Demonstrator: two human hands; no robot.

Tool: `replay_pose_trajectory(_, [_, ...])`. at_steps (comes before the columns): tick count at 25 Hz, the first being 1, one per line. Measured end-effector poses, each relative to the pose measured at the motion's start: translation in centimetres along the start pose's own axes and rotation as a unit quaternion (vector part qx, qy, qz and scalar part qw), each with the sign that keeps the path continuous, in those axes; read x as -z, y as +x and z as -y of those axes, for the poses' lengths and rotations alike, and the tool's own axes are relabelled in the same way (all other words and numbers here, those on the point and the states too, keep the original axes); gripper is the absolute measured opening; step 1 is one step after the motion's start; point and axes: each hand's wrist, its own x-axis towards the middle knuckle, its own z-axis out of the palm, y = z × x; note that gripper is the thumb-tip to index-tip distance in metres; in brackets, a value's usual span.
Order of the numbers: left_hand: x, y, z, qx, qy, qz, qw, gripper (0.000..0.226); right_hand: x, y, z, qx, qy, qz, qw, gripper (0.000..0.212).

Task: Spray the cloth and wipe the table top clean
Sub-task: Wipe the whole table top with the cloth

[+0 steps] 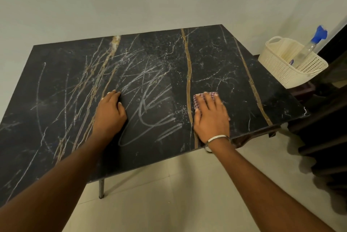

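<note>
A black marble-look table top (56, 85) with gold veins carries white scribble marks (150, 111) across its middle. My right hand (211, 117) lies flat with straight fingers on a small checked pink cloth (212, 94), pressing it to the table near the right front edge; most of the cloth is hidden under the hand. My left hand (110, 111) rests flat on the table just left of the scribbles and holds nothing. A clear spray bottle (308, 49) with a blue nozzle leans inside a basket at the far right.
The cream plastic basket (281, 70) stands just off the table's right end on a low dark stand. Dark furniture (328, 138) fills the right side. A pale wall runs behind the table, tiled floor (169, 194) lies in front, and a metal table leg (101, 187) shows below.
</note>
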Motion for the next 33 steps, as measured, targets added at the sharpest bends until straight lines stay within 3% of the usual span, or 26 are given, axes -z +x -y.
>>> replay_pose_trajectory(3, [0.1, -1.2, -0.1, 0.000, 0.004, -0.008, 1.000, 0.047, -0.2, -2.7, 3.7, 0.059, 0.030, 0.003, 0.998, 0.050])
replay_pose_trajectory(6, [0.3, -1.9, 0.4, -0.011, 0.010, -0.004, 1.000, 0.047, 0.1, -2.9, 2.1, 0.105, 0.029, 0.018, 0.994, 0.050])
replay_pose_trajectory(12, [0.4, -2.3, 0.6, -0.022, 0.019, -0.014, 0.999, 0.047, 0.6, -2.5, -3.8, 0.007, 0.008, 0.002, 1.000, 0.049])
replay_pose_trajectory(18, [0.5, -2.3, 0.3, -0.024, 0.012, -0.021, 0.999, 0.047, 0.1, -5.0, 2.3, 0.046, 0.027, 0.009, 0.999, 0.052])
replay_pose_trajectory(22, [0.9, -2.4, 0.7, -0.042, -0.003, -0.021, 0.999, 0.044, 0.4, -5.2, 1.7, 0.097, 0.030, 0.023, 0.995, 0.050])
replay_pose_trajectory(28, [2.7, -2.2, 3.4, -0.056, 0.004, -0.006, 0.998, 0.044, 0.0, -4.2, 1.1, -0.001, -0.006, 0.011, 1.000, 0.051])
replay_pose_trajectory(33, [4.5, -1.9, 6.0, -0.031, 0.010, -0.012, 0.999, 0.043, -0.7, -6.0, 8.5, 0.027, 0.016, 0.021, 0.999, 0.054])
